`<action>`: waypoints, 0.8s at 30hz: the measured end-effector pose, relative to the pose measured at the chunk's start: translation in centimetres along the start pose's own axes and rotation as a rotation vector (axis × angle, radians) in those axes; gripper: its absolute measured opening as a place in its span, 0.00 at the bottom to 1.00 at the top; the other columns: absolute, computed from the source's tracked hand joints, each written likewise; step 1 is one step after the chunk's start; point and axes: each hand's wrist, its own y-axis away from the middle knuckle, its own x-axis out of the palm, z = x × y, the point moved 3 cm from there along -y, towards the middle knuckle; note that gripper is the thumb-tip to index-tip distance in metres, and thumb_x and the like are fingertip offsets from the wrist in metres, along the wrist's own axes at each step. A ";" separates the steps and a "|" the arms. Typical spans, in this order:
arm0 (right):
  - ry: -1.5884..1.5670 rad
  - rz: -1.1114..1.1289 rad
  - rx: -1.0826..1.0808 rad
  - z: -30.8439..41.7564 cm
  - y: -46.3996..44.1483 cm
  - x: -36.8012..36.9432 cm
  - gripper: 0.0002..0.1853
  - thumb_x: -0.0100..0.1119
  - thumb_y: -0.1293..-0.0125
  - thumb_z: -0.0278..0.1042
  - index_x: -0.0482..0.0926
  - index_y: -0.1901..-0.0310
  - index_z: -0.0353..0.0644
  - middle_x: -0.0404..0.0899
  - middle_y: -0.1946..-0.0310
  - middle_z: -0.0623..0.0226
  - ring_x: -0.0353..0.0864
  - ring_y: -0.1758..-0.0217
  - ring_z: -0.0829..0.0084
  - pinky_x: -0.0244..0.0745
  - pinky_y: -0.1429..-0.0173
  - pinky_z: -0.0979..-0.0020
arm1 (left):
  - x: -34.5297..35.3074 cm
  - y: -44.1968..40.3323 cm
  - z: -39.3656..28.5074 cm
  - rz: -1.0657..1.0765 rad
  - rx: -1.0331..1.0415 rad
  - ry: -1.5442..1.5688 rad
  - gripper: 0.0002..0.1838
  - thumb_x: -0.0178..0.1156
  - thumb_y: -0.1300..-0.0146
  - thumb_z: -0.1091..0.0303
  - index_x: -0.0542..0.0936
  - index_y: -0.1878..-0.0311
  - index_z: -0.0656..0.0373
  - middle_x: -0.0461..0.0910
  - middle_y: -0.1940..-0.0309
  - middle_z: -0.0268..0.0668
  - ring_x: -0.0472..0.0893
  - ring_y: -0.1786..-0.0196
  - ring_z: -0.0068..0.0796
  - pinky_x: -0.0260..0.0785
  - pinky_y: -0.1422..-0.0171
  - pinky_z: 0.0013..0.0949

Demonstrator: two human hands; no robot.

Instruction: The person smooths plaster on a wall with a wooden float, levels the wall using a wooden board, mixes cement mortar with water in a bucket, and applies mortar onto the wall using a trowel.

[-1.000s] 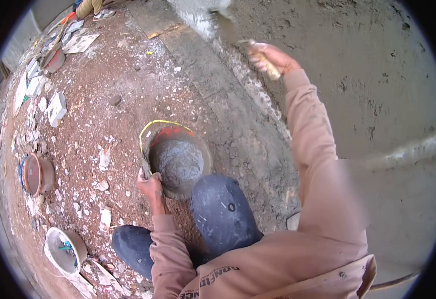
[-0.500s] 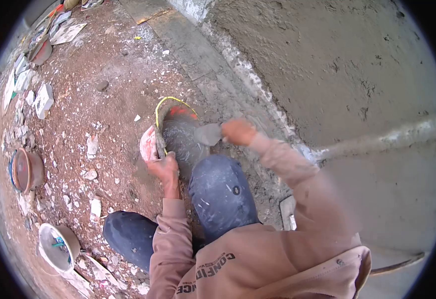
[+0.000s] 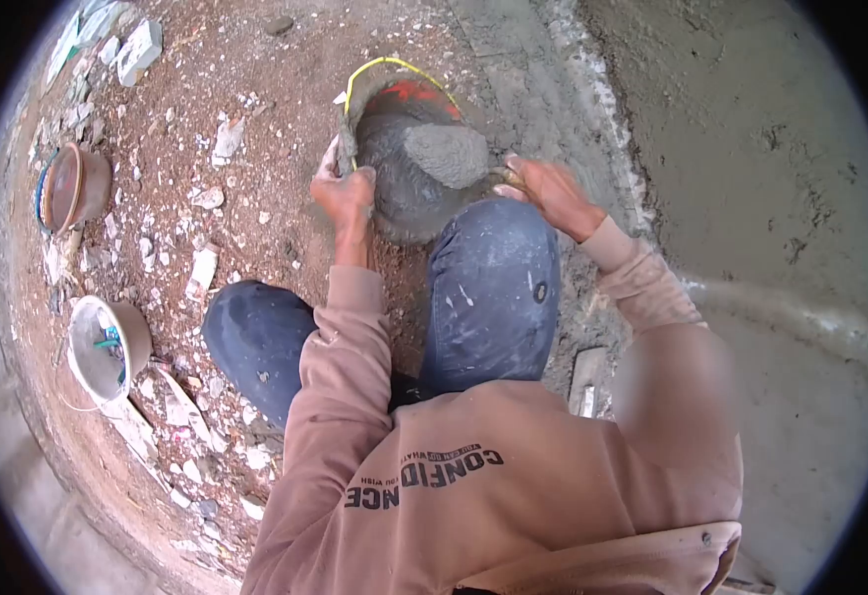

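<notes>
My left hand (image 3: 347,201) is closed on the near-left rim of a mortar-coated bucket (image 3: 366,111), which is tilted with its mouth facing me. A yellow handle (image 3: 391,61) arches over the bucket's far side, and red patches show on the inner wall. Wet grey mortar (image 3: 399,193) lies inside. My right hand (image 3: 553,195) grips the handle of a trowel (image 3: 493,175) at the bucket's right side. A heap of mortar covers the trowel's blade, which is over the bucket's mouth.
A reddish-brown bucket (image 3: 97,188) and a white bucket (image 3: 136,332) with small items inside stand at left. Broken rubble (image 3: 206,273) litters the soil. A flat tool (image 3: 587,377) lies right of my knee (image 3: 493,288). Wet cement surface (image 3: 781,129) spreads along the right.
The trowel, whose blade looked nearly bare, now carries a heap of mortar over the bucket's mouth. My left hand stays on the rim. The view has shifted, with the bucket higher in it.
</notes>
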 end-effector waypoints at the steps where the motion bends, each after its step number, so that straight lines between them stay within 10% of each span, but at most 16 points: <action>1: 0.018 -0.088 -0.059 0.9 -0.4 -1.9 0.22 0.61 0.29 0.49 0.77 0.48 0.36 0.83 0.65 0.48 0.83 0.60 0.42 0.76 0.57 0.50 | -0.3 0.0 -0.3 -0.013 0.042 -0.044 0.29 0.60 0.55 0.82 0.81 0.43 0.69 0.84 0.60 0.34 0.79 0.63 0.22 0.73 0.58 0.28; 7: 0.004 -0.062 -0.197 9.7 -4.5 -18.8 0.22 0.62 0.30 0.51 0.78 0.53 0.36 0.81 0.68 0.50 0.82 0.66 0.46 0.76 0.61 0.52 | -1.7 -1.0 0.3 -0.031 0.066 -0.121 0.25 0.60 0.56 0.82 0.83 0.50 0.70 0.80 0.71 0.31 0.75 0.74 0.20 0.67 0.72 0.28; 12: -0.159 0.043 -0.377 13.2 -8.7 -28.9 0.19 0.64 0.29 0.45 0.77 0.49 0.37 0.76 0.77 0.67 0.76 0.78 0.73 0.70 0.79 0.68 | -1.4 -0.9 -0.2 -0.030 0.070 0.016 0.23 0.57 0.56 0.86 0.81 0.52 0.70 0.76 0.74 0.28 0.71 0.78 0.17 0.60 0.77 0.26; 17: -1.143 0.279 -0.148 1.9 -12.7 -30.9 0.12 0.59 0.27 0.37 0.74 0.53 0.34 0.72 0.74 0.70 0.70 0.80 0.85 0.68 0.85 0.84 | -2.0 -1.7 0.8 -0.049 0.049 0.021 0.27 0.57 0.57 0.86 0.81 0.48 0.72 0.79 0.71 0.31 0.74 0.76 0.20 0.63 0.76 0.27; 21: -1.029 -0.468 0.461 -15.4 -11.5 -31.9 0.16 0.53 0.22 0.44 0.69 0.52 0.35 0.74 0.70 0.68 0.71 0.79 0.83 0.69 0.83 0.81 | -2.5 -2.1 1.7 -0.077 0.009 -0.030 0.27 0.57 0.58 0.86 0.81 0.47 0.74 0.80 0.67 0.31 0.75 0.72 0.22 0.67 0.71 0.28; 24: -0.705 -0.831 0.461 -16.8 -3.2 -35.0 0.18 0.53 0.23 0.50 0.73 0.52 0.40 0.74 0.72 0.69 0.71 0.79 0.83 0.67 0.83 0.81 | -1.9 -1.8 1.7 -0.024 0.040 -0.084 0.29 0.57 0.56 0.84 0.80 0.45 0.75 0.81 0.63 0.32 0.76 0.67 0.22 0.69 0.66 0.27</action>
